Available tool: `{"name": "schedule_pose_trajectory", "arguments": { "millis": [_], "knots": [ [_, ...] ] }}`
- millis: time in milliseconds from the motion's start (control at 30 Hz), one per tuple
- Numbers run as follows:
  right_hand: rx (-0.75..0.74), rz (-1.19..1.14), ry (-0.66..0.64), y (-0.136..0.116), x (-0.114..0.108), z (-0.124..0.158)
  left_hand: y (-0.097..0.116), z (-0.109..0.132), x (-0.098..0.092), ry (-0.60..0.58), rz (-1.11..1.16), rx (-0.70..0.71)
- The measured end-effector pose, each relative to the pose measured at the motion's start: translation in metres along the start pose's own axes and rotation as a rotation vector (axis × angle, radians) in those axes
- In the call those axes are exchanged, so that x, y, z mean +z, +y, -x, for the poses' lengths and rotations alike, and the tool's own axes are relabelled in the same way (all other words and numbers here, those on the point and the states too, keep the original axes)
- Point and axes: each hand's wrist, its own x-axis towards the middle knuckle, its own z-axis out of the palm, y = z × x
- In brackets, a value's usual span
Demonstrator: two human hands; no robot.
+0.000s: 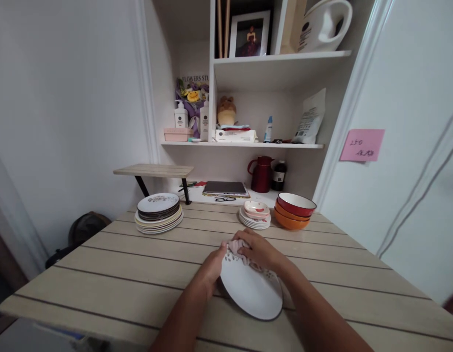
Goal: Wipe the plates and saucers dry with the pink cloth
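Observation:
A white plate with a brownish flower pattern near its far rim is tilted above the slatted table. My left hand grips the plate's left edge, thumb near the rim. Bunched in my right hand is a pale pinkish cloth, pressed on the plate's far upper part. My right fingers are closed around the cloth and cover some of the pattern. The plate's underside and my left fingers beneath it are hidden.
On the slatted table stand a plate stack at left, small plates with small dishes at centre, and stacked orange and red bowls at right. Behind are a small riser, a laptop and a red jug.

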Motion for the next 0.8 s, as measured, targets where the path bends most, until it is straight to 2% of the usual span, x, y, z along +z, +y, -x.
{"name": "schedule_pose_trajectory", "arguments": {
  "millis": [167,267,367,533,800],
  "knots": [
    [-0.026,0.088,-0.144,0.0,-0.021,0.017,0.003,0.011,0.003,-0.052,-0.193,0.054],
    [-0.04,0.114,-0.173,-0.003,-0.025,0.021,0.004,0.013,0.004,-0.07,-0.284,0.123],
    [-0.034,0.133,-0.144,-0.005,-0.019,0.019,0.002,0.009,0.003,-0.071,-0.271,0.168],
    [0.037,0.196,-0.063,-0.006,-0.005,0.013,-0.005,-0.002,-0.002,-0.005,-0.252,0.196],
    [0.031,0.167,-0.049,-0.003,-0.002,0.013,-0.012,-0.014,-0.008,-0.013,-0.249,0.211]
  ]
}}
